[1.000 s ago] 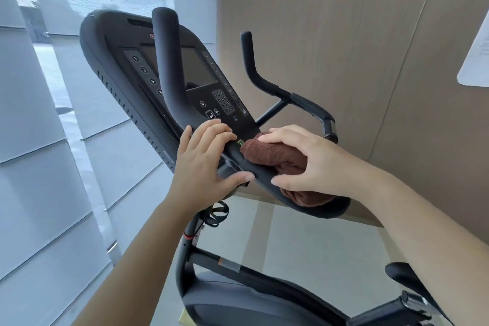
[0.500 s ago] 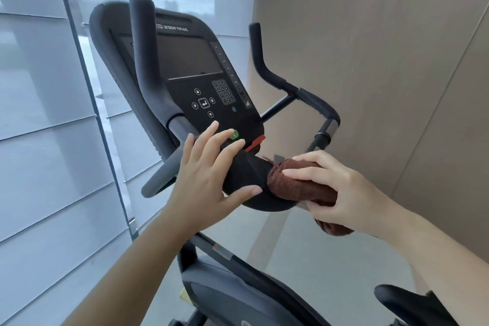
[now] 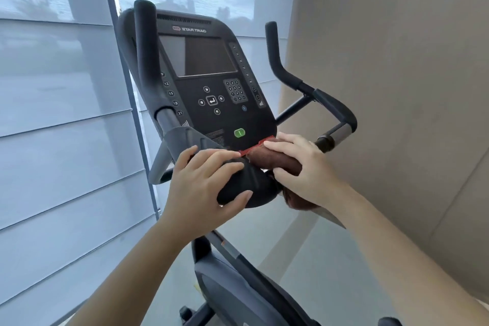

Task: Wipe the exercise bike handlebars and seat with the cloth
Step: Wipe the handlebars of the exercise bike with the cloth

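Observation:
The black handlebars (image 3: 328, 103) of the exercise bike rise on both sides of the console (image 3: 209, 82). My left hand (image 3: 201, 188) grips the padded centre bar (image 3: 246, 188) just below the console, fingers over the top and thumb underneath. Right beside it, my right hand (image 3: 307, 167) holds a brown cloth (image 3: 275, 163) wrapped round the same bar, and part of the cloth hangs below the hand. The tip of the black seat (image 3: 389, 321) shows at the bottom right edge.
A window with grey blinds (image 3: 66, 140) fills the left side, and a beige wall (image 3: 397, 61) stands close on the right. The bike's frame and shroud (image 3: 238, 286) lie below my arms.
The view has swung so the console faces me squarely. My right hand and the cloth have slid leftward along the bar toward my left hand, which keeps its grip.

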`<state>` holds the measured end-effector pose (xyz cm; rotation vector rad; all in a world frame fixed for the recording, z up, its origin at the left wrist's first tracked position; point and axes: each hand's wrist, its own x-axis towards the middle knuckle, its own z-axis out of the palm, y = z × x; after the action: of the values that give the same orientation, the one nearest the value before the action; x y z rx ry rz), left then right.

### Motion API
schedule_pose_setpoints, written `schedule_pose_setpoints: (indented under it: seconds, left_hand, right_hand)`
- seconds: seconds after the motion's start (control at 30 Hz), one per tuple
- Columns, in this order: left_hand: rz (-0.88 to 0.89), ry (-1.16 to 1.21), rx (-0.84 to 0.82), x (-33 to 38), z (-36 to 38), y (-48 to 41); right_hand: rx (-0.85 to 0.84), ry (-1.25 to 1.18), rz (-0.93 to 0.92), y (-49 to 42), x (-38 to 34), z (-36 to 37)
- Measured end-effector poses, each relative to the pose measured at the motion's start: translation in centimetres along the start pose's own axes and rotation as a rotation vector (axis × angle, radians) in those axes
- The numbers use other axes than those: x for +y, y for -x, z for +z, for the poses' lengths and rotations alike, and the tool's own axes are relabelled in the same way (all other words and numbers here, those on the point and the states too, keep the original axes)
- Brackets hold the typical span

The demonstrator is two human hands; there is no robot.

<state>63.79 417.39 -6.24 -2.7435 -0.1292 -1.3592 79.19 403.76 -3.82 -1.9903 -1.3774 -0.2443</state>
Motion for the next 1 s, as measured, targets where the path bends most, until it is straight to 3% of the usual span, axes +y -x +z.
schedule_pose_setpoints:
  seconds: [0.1, 0.27, 0.43, 0.67, 0.87, 1.0]
  left_hand:
    - [-0.023, -0.022, 0.065, 0.2, 0.4, -0.2]
    - [-0.007, -0.038, 0.132, 0.3, 0.9, -0.2]
    - [0.008, -0.017, 0.167, 0.1, 1.0, -0.1]
    - [0.007, 0.009, 0.164, -0.1, 1.1, 0.0]
    - [0.015, 0.009, 0.160, -0.2, 1.1, 0.1]
    - [-0.009, 0.018, 0.175, 0.0, 1.2, 0.1]
  right_hand:
    - [0.031, -0.076, -0.030, 0.3, 0.0, 0.6]
    - [0.183, 0.062, -0.082, -0.2, 1.3, 1.6]
    - [0.228, 0.139, 0.151, -2.3, 4.6, 0.0]
    - [0.257, 0.023, -0.079, 0.0, 0.2, 2.6]
    - [0.272, 0.142, 0.190, -2.1, 3.1, 0.6]
    - [0.320, 0.071, 0.025, -0.3, 0.9, 2.5]
